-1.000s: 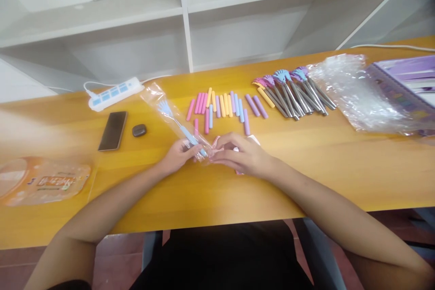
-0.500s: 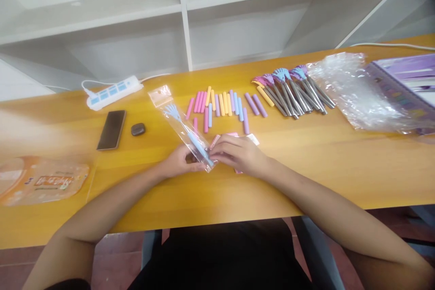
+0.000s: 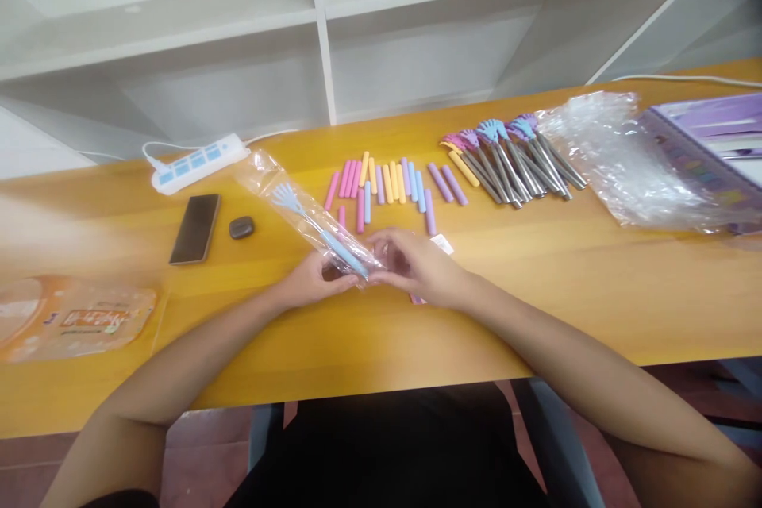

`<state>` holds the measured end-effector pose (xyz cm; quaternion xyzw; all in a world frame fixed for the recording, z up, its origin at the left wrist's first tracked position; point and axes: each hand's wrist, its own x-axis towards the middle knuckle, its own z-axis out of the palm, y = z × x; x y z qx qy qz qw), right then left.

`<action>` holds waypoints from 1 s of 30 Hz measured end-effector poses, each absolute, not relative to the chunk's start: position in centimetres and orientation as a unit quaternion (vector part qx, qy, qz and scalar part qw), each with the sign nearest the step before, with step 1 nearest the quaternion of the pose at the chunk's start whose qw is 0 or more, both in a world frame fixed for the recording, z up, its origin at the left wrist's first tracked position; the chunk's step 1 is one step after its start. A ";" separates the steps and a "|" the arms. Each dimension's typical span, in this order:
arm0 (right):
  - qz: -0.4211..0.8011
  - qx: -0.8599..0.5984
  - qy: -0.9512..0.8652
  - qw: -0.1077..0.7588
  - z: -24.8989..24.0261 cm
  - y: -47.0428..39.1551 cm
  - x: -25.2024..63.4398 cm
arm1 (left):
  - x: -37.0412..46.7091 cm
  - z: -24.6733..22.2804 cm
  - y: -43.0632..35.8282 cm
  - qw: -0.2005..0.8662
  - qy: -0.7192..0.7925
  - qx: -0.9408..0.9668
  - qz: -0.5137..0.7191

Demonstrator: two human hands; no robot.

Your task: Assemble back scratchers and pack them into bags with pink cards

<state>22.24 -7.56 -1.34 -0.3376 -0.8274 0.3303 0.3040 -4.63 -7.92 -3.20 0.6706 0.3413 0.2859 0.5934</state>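
Note:
A light blue back scratcher (image 3: 344,252), hand-shaped at its far end, lies inside a clear plastic bag (image 3: 310,233). My left hand (image 3: 315,279) is closed round the lower part of the bag, thumb on its near side. My right hand (image 3: 420,266) pinches the bag's lower right end, fingers curved over it. Partly under my right hand a small white and pink card (image 3: 441,244) rests on the table. Beyond my hands lie several pink, yellow, purple and blue handle sleeves, among them a purple sleeve (image 3: 429,212).
Metal-stemmed back scratchers (image 3: 506,159) are heaped at the right, beside crumpled clear bags (image 3: 619,167) and a purple package (image 3: 708,135). To the left are a power strip (image 3: 201,163), a phone (image 3: 195,228), a small dark case (image 3: 241,227) and an orange bag (image 3: 89,316).
The bagged back scratcher has shifted slightly left and tilted flatter. The bag's top end now reaches towards the power strip. My right hand's fingers have opened into a wider curve at the lower end.

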 end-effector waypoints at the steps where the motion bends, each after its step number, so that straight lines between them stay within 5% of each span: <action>1: 0.334 -0.338 -0.829 0.295 -1.3 -7.5 22.2 | -4.6 -3.2 -7.9 0.592 0.344 0.671 0.286; 30: 0.335 -0.316 -0.836 0.299 -0.8 -7.2 22.3 | -4.7 -3.0 -8.0 0.523 0.354 0.741 0.227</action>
